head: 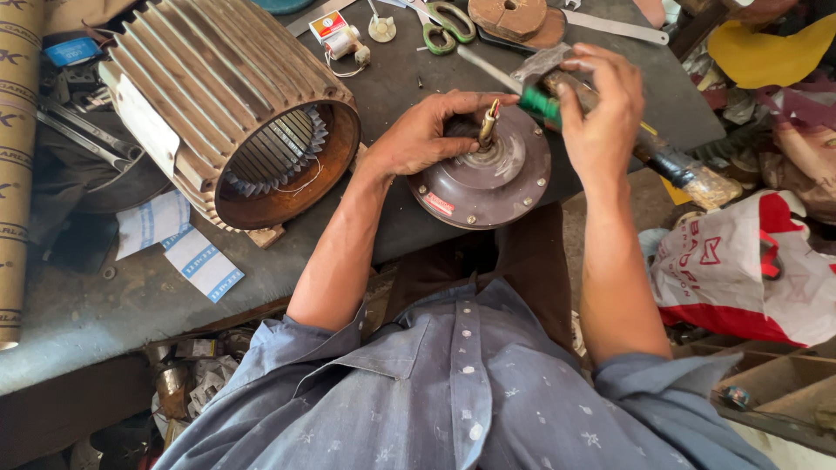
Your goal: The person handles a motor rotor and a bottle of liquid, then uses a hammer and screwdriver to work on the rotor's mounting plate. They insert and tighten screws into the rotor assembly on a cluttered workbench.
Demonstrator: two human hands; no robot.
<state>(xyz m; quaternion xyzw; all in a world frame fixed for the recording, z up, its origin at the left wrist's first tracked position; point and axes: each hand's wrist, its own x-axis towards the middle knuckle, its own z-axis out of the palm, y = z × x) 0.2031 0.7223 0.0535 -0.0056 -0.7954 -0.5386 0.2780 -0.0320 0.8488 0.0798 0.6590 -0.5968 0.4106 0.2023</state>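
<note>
A round motor disc is steadied at the tabletop edge by the left hand, fingers curled beside its brass shaft. A green-handled tool is gripped by the right hand just right of the shaft. A ribbed motor housing is seen left of the disc.

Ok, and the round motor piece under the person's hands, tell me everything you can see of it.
The round motor piece is a dull brownish-purple metal disc, dusty, with small screws around its rim and a red label near its lower left edge. It lies flat at the near edge of the dark workbench, partly overhanging. A brass-coloured shaft stands up from its centre. The left hand rests on its top beside the shaft; the right hand holds a green-handled tool close to it.
</note>
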